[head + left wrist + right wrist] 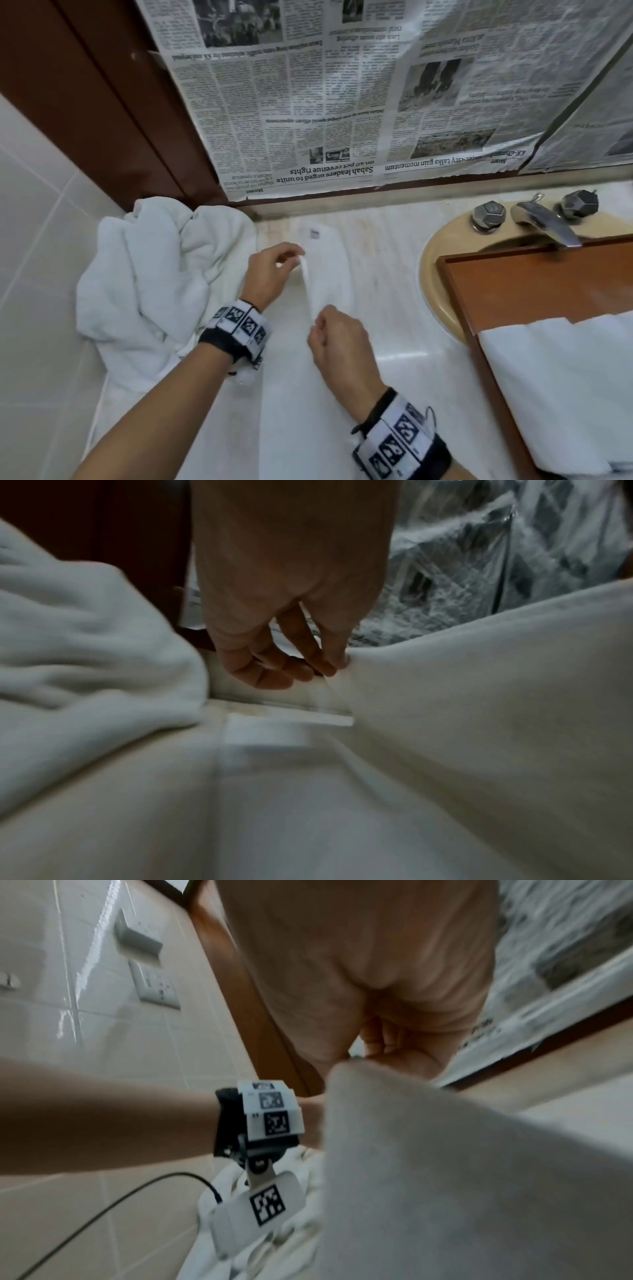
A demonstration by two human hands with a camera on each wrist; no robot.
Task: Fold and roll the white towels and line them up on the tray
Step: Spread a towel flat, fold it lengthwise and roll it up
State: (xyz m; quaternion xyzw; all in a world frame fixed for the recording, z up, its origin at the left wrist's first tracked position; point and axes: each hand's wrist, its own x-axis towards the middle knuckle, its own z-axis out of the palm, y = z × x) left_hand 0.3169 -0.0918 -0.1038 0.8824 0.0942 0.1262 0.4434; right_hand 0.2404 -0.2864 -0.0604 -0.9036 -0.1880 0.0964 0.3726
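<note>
Both hands are pinching one raised long edge of a white towel point(329, 270) that is lying lengthwise on the marble counter point(387, 274) — the left hand point(270, 270) farther along, the right hand point(337, 339) nearer. A heap of crumpled towels point(154, 274) is sitting to the left; the wooden tray point(513, 287) is resting over the sink point(442, 274), holding folded white cloth point(561, 383).

The tray point(459, 294) runs off the right edge; the faucet point(544, 222) spout hides behind its rim.
</note>
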